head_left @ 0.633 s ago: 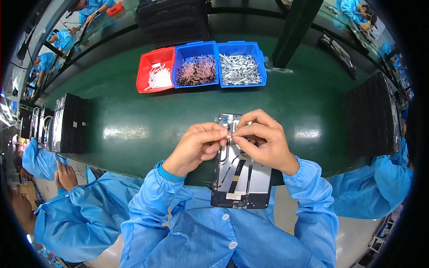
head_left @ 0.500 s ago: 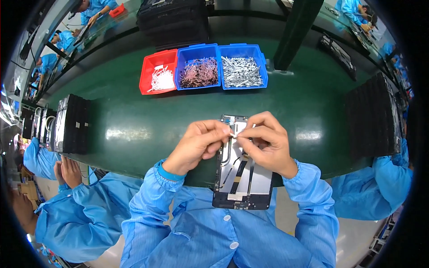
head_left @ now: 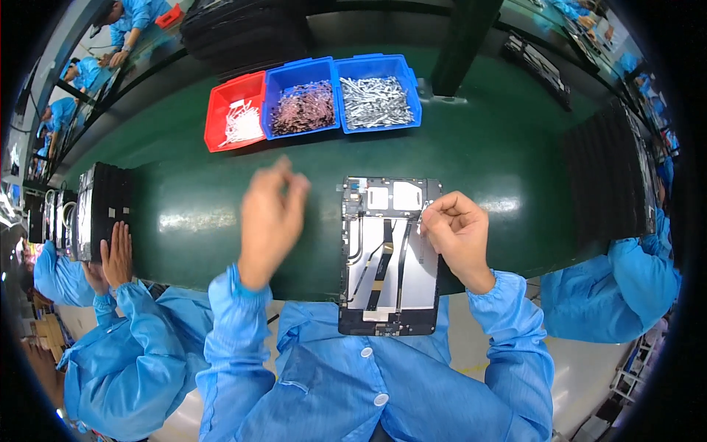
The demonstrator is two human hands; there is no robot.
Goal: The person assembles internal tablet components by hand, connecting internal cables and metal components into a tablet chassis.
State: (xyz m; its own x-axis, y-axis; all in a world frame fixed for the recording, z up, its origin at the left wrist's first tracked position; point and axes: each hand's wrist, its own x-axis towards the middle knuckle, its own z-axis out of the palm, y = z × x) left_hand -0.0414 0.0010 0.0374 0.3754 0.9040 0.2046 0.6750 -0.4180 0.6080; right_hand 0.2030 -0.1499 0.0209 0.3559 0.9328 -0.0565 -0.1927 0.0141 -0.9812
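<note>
An opened tablet (head_left: 417, 283) lies in front of me, its near end jutting past the table edge. Its dark frame surrounds a pale metal back, flat cables and black strips. At its upper right edge, my right hand (head_left: 458, 232) pinches a small whitish strip (head_left: 422, 219) between thumb and fingers. My left hand (head_left: 272, 217), smeared by motion, is raised over the table left of the tablet. Its thumb and forefinger point away from me, apart, and nothing shows between them. Beyond it stands a blue bin (head_left: 271, 133) holding many small pinkish-brown parts.
Left of that bin is a red bin (head_left: 213, 131) with white strips; on the right, another blue bin (head_left: 416, 110) holds silvery pieces. Black stacks stand at the left (head_left: 107, 210) and right (head_left: 607, 177). A dark post (head_left: 464, 51) rises behind. A co-worker's hands (head_left: 118, 254) are near the left stack.
My left hand has left the tablet and moved left and away, toward the bins. My right hand has shifted to the tablet's right edge. The view has shifted slightly.
</note>
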